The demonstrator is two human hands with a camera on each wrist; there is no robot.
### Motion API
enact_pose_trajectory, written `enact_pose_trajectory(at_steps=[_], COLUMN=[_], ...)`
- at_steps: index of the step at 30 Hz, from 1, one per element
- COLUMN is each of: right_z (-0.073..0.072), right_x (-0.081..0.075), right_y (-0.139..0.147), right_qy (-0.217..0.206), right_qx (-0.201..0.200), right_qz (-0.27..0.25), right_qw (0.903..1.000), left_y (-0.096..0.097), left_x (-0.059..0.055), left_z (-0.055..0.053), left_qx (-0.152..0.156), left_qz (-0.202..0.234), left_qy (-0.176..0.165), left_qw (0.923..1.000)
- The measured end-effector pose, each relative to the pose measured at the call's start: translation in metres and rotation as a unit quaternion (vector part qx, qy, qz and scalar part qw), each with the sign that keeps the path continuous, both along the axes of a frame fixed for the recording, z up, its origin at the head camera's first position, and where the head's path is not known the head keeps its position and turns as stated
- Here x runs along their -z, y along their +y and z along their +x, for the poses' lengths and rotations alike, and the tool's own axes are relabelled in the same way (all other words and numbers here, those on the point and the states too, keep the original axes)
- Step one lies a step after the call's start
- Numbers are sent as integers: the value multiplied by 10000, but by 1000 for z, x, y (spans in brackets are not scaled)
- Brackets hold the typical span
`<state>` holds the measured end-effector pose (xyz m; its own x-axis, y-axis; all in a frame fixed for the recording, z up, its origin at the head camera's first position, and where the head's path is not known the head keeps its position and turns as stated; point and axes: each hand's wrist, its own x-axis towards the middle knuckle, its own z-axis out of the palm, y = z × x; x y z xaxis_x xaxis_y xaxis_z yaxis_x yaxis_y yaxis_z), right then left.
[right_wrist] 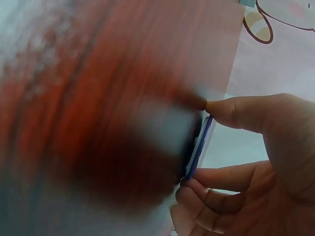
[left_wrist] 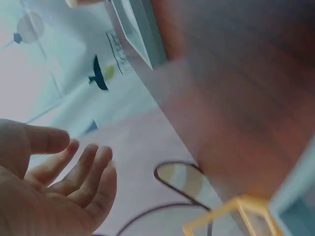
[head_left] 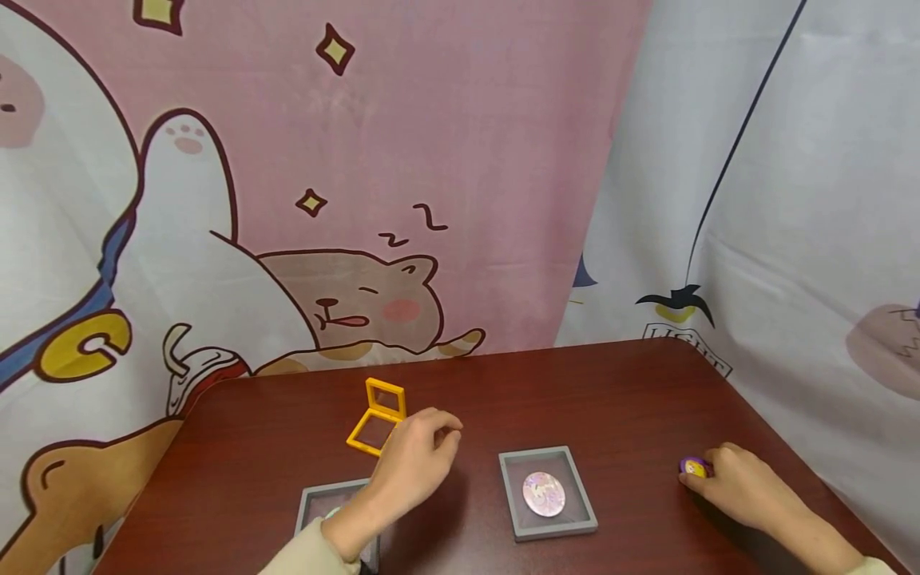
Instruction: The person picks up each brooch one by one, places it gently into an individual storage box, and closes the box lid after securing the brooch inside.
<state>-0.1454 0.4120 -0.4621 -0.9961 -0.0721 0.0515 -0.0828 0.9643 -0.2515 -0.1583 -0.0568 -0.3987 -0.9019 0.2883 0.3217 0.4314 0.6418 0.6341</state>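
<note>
Below and left of the left grip (head_left: 417, 455), a gray frame (head_left: 305, 505) lies on the tabletop (head_left: 611, 415), partly covered by the forearm. A yellow frame (head_left: 388, 414), lid raised, sits just behind the left grip, whose fingers are relaxed. Between the grips lies a second gray frame (head_left: 508, 495) containing a pink disc (head_left: 544, 494). The right grip (head_left: 740, 483) pinches a purple-rimmed disc (head_left: 693, 469) between thumb and fingers.

an indoor spot screened with fabric, home or studio unclear: creased pink-and-white cartoon-printed cloth (head_left: 503, 160) hangs behind and beside a reddish-brown wood-grain table (head_left: 618, 415).
</note>
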Motion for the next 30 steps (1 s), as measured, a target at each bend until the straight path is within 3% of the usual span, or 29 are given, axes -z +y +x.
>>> enact_pose_trajectory(at_steps=[4,8,12,16,22,26,30], right_z=[-1,-1,-2,-3,-2,-2,-2], right_x=[1,0,-3,-5,-7,-10,-14], right_y=[1,1,2,-2,-8,-12,-15], right_qy=[100,181,373,889,1822,1971,1961], right_qx=[3,49,119,71,-79,-40,14], right_qz=[-23,-4,44,-42,-217,-267,-297], right_qw=[9999,9998,9992,9960,9830,9800,9801], left_y=[-18,-36,-52,-69,-93,-105,-111], left_x=[1,10,21,31,42,47,51], left_z=[-10,-20,-30,-41,-55,-63,-69], left_qx=[-367,-663,-933,-1153,-1258,-1260,-1199], left_qz=[11,-189,-457,-776,-1396,-1772,-1796], left_qy=[183,273,165,-49,-330,-411,-506], left_qw=[9992,9972,9945,9903,9816,9752,9751])
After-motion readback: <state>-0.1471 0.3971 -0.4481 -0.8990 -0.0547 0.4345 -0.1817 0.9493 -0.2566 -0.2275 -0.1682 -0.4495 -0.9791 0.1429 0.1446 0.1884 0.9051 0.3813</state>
